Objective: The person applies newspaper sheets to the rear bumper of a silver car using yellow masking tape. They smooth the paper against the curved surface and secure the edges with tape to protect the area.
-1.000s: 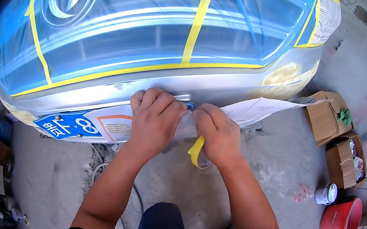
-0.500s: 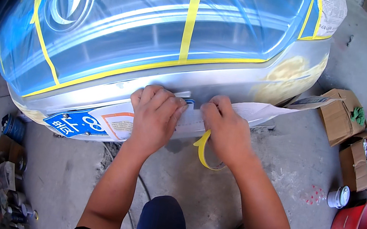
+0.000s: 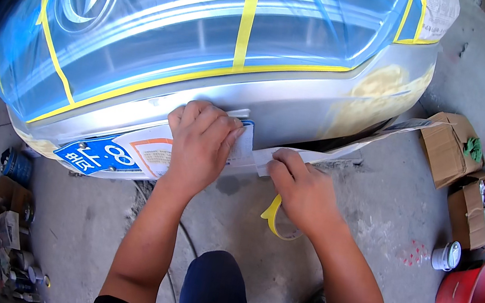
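Observation:
My left hand point(image 3: 197, 147) presses a printed sheet of paper point(image 3: 154, 151) against the blue license plate point(image 3: 99, 157), its bent fingers along the plate's upper edge. To its right, my right hand point(image 3: 307, 191) pinches the end of a long paper strip point(image 3: 348, 150). The strip reaches away to the right, standing off the car's bumper point(image 3: 291, 111). A roll of yellow masking tape point(image 3: 274, 218) hangs at my right hand, partly behind the fingers; a short tape end sticks out from it. A gap separates the sheet on the plate from the strip's end.
Blue plastic film point(image 3: 163, 48) edged with yellow tape covers the car's upper part. Cardboard boxes point(image 3: 445, 150), a white can point(image 3: 447, 255) and a red bucket point(image 3: 459, 294) stand on the right. Several cans and a blue bucket point(image 3: 18, 166) are at the left. A cable point(image 3: 189, 239) crosses the floor.
My right hand has moved down and slightly right with the paper end, away from the plate and bumper. The strip now stands off the bumper. My left hand stays at the plate.

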Tool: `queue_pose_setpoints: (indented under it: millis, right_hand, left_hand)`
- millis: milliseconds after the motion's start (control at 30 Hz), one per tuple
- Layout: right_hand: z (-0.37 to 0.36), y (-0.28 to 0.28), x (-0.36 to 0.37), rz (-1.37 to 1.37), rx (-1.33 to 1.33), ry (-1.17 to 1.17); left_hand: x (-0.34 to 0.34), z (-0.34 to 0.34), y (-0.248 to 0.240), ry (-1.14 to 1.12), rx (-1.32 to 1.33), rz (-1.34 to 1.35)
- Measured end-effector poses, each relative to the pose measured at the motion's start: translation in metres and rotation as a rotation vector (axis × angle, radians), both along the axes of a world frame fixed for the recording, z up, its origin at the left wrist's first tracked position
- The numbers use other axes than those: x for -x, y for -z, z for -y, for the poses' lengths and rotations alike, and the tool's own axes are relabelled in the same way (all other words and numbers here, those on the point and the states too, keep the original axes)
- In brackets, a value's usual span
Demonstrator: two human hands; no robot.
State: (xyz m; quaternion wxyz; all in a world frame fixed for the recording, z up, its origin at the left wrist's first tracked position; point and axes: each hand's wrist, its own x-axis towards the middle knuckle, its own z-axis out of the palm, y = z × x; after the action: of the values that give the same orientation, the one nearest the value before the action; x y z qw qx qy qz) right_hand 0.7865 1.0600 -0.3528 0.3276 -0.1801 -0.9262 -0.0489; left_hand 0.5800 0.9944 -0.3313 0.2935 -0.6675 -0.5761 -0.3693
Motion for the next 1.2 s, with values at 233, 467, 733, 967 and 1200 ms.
queue_pose_setpoints:
  millis: [233, 467, 733, 967, 1200]
  right_hand:
    - [0.013, 0.003, -0.018, 0.079, 0.025, -0.006]
    - [0.021, 0.010, -0.033, 0.108, 0.050, -0.031]
    - [0.027, 0.018, -0.046, 0.152, 0.073, -0.048]
    - [0.034, 0.016, -0.051, 0.246, 0.106, -0.018]
    - [0.037, 0.023, -0.057, 0.277, 0.141, -0.018]
  left_hand:
    - [0.000, -0.001, 0.002, -0.005, -0.007, -0.011]
    - [0.001, -0.001, 0.003, -0.028, 0.009, -0.019]
    - [-0.001, -0.001, 0.000, -0.025, 0.007, -0.034]
    - [-0.001, 0.000, -0.002, -0.018, 0.021, -0.029]
    - [-0.001, 0.000, -0.001, -0.025, 0.029, -0.028]
